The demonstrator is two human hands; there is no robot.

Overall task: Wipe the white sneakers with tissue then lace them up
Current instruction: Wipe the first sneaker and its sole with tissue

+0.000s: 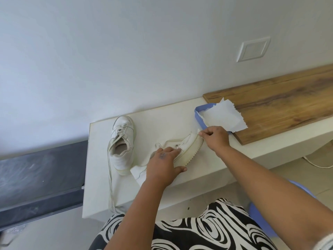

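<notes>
Two white sneakers are on the white counter. One sneaker stands upright at the left, its loose lace trailing toward the counter's front edge. The other sneaker lies tipped on its side, sole facing me. My left hand grips its middle, fingers over the upper, thumb under the sole. My right hand pinches a small piece of white tissue at the sneaker's toe. A tissue pack with a blue rim lies behind, a sheet sticking out.
A wooden board lies on the counter at the right, under part of the tissue pack. The wall carries a white switch plate. A white sheet lies under the tipped sneaker. A blue stool stands below right.
</notes>
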